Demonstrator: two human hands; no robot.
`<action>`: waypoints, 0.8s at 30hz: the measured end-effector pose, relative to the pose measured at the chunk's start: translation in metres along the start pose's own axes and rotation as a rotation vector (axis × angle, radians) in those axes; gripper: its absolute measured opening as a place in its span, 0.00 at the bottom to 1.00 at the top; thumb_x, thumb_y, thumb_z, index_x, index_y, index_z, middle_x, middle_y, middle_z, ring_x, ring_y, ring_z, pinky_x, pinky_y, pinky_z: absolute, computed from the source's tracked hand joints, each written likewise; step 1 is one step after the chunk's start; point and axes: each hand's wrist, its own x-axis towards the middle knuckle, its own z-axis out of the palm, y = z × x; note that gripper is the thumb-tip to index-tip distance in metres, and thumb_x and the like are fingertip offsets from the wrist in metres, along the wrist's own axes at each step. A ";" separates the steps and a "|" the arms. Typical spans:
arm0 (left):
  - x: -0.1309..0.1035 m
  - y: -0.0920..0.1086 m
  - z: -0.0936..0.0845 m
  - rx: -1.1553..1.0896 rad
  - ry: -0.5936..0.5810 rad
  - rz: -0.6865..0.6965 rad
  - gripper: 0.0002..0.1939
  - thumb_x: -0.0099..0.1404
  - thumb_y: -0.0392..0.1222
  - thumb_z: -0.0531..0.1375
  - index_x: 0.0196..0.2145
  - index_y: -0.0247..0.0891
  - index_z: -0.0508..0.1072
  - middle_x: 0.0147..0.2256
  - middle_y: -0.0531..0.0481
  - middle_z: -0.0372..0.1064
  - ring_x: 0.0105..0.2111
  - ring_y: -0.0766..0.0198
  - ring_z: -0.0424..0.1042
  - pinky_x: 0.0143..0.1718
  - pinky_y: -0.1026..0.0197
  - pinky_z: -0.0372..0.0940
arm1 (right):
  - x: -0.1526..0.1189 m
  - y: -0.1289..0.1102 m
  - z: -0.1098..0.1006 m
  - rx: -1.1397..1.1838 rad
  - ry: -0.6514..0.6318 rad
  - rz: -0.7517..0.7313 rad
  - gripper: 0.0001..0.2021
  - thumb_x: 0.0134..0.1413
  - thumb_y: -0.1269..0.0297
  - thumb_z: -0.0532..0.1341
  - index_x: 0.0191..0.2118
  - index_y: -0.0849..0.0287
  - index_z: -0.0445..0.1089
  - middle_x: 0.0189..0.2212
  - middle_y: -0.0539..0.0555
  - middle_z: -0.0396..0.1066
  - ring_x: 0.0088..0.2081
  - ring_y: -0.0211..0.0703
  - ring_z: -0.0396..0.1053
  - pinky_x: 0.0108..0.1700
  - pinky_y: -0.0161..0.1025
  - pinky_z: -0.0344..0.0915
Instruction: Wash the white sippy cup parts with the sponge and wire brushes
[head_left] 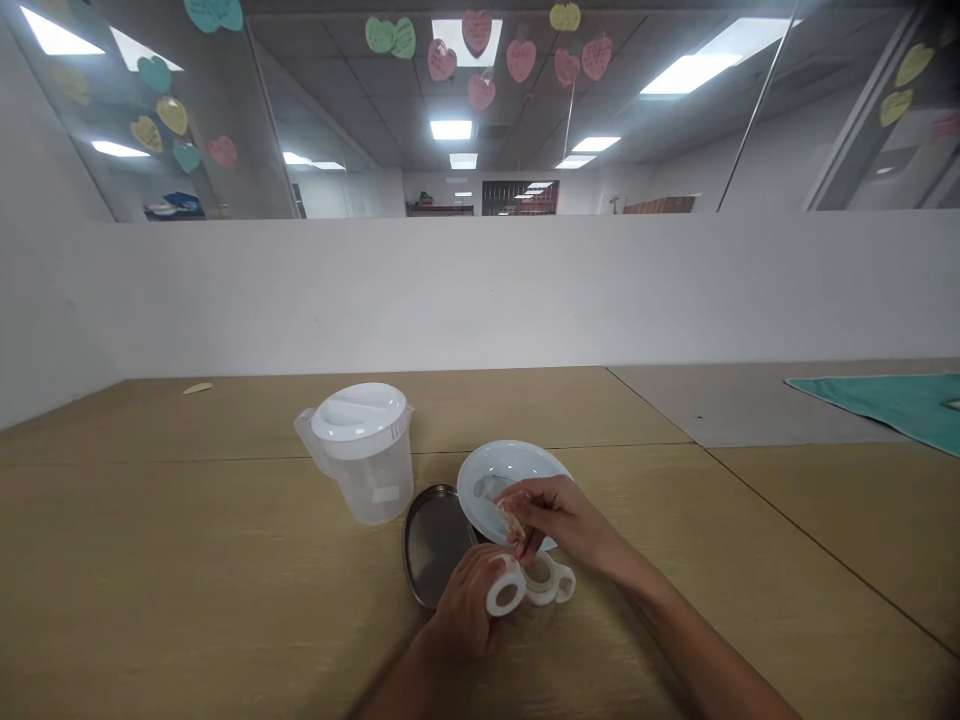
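Observation:
My left hand (466,598) is wrapped round a white ring-ended object (506,592), whose round opening faces me. My right hand (538,508) pinches a small, crumpled, clear piece (512,522) just above it, over the near edge of a white bowl (517,458). Something clear lies inside the bowl. Beside the left hand's object, a white round piece with a small looped handle (564,583) rests below the right wrist. A dark metal tray (435,545) lies left of the bowl, partly hidden by my left hand.
A translucent pitcher with a white lid (375,480) stands behind and left of the tray. A teal cloth (900,400) lies at the far right. Near the back left edge is a small pale object (198,388). A white wall (480,290) rises behind the wooden table (187,560).

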 end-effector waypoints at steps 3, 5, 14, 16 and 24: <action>0.007 0.004 -0.003 0.038 0.063 -0.003 0.24 0.61 0.45 0.55 0.54 0.40 0.57 0.45 0.39 0.66 0.45 0.53 0.68 0.45 0.50 0.65 | 0.005 0.002 -0.005 -0.156 0.137 -0.006 0.18 0.55 0.50 0.54 0.36 0.60 0.71 0.22 0.50 0.70 0.23 0.40 0.70 0.27 0.35 0.65; 0.015 0.008 -0.008 0.127 0.120 -0.143 0.25 0.61 0.46 0.56 0.55 0.40 0.57 0.49 0.39 0.62 0.49 0.52 0.64 0.49 0.49 0.63 | 0.009 0.005 -0.010 -0.446 0.191 -0.003 0.16 0.55 0.53 0.56 0.39 0.60 0.72 0.23 0.51 0.72 0.26 0.42 0.70 0.30 0.36 0.63; 0.027 -0.003 -0.010 0.287 0.079 -0.391 0.23 0.62 0.48 0.56 0.52 0.38 0.59 0.46 0.43 0.65 0.47 0.55 0.64 0.49 0.48 0.60 | 0.019 0.037 -0.018 -1.182 -0.009 0.191 0.15 0.53 0.60 0.59 0.45 0.62 0.67 0.37 0.59 0.73 0.39 0.49 0.70 0.36 0.37 0.59; 0.027 -0.005 -0.010 0.313 0.056 -0.379 0.19 0.62 0.48 0.55 0.48 0.39 0.63 0.44 0.44 0.67 0.47 0.54 0.64 0.49 0.47 0.59 | 0.019 0.041 -0.018 -1.208 -0.072 0.197 0.13 0.52 0.61 0.60 0.42 0.62 0.68 0.37 0.60 0.73 0.40 0.51 0.71 0.36 0.38 0.59; 0.024 -0.008 -0.007 0.475 -0.024 -0.389 0.17 0.64 0.49 0.53 0.48 0.44 0.67 0.53 0.44 0.59 0.55 0.52 0.56 0.53 0.44 0.53 | 0.017 0.040 -0.020 -1.221 -0.141 0.175 0.12 0.55 0.60 0.57 0.37 0.65 0.72 0.38 0.64 0.73 0.42 0.54 0.70 0.37 0.39 0.61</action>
